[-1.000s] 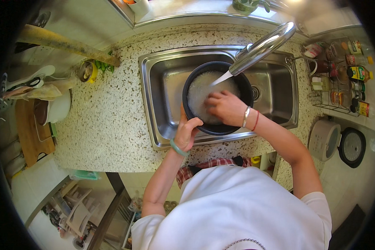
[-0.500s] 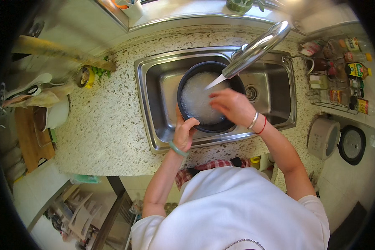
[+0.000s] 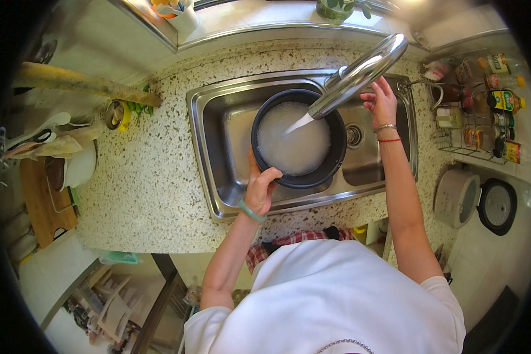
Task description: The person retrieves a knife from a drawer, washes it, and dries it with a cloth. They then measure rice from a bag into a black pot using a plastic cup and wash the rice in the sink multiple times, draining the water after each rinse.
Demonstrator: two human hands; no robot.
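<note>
- The right hand [image 3: 380, 103] has left the pot since a second ago; then it was down inside the pot in the water, and now it is raised beside the tap, up near the back right corner of the sink.
- The right hand is open, fingers spread and loose, holding nothing; whether it touches the tap I cannot tell.
- The left hand [image 3: 259, 187] stays on the near rim of the pot, as before, with the thumb curled over the edge and the fingers gripping the side.
- The pot [image 3: 264, 118] is round and black and sits inside the steel sink [image 3: 218, 159], filling most of the basin's left and middle part.
- The pot holds cloudy white water [image 3: 292, 147] that hides the bottom.
- The tap [image 3: 360, 74] reaches over the pot from the back right, and a thin stream runs from its spout into the water.
- The drain [image 3: 354, 135] shows just right of the pot.
- A speckled stone counter [image 3: 147, 177] surrounds the sink.
- A rack of bottles [image 3: 484, 118] stands on the far right, and a wooden board [image 3: 38, 206] lies on the far left.
</note>
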